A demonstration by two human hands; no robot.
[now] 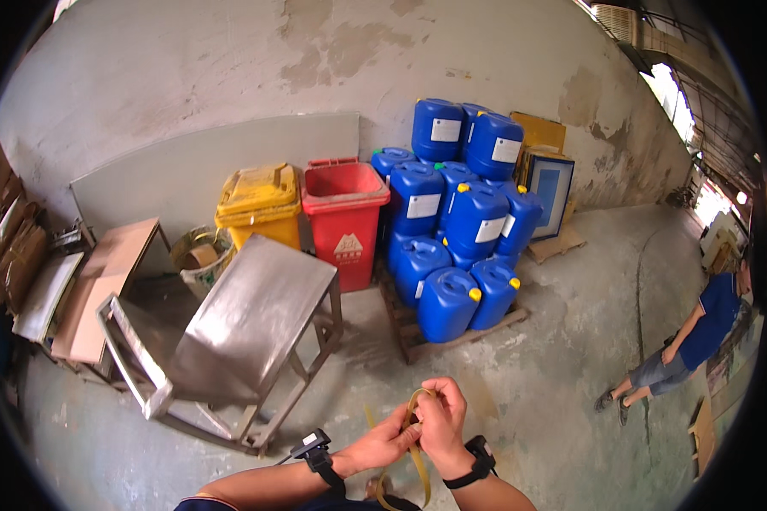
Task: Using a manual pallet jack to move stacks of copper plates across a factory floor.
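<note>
A thin yellow strap (419,470) is looped between my two hands, in front of my body. My left hand (389,441) is closed on one part of it, its thumb pressed toward the fingers. Right beside it, my right hand (442,426) grips the loop near its top, fingers curled. The two hands touch or nearly touch. One loose length of the strap hangs below them, and a short end sticks up left of my left hand. Both wrists wear black bands with small devices. The exact grip of the fingertips is partly hidden.
Ahead stands a metal cart (260,298). Behind it are a yellow bin (260,200), a red bin (349,230) and a bucket (203,264). Blue jerrycans (447,302) are stacked on a wooden pallet (400,336). Tables (102,289) stand left; a person (699,328) stands right.
</note>
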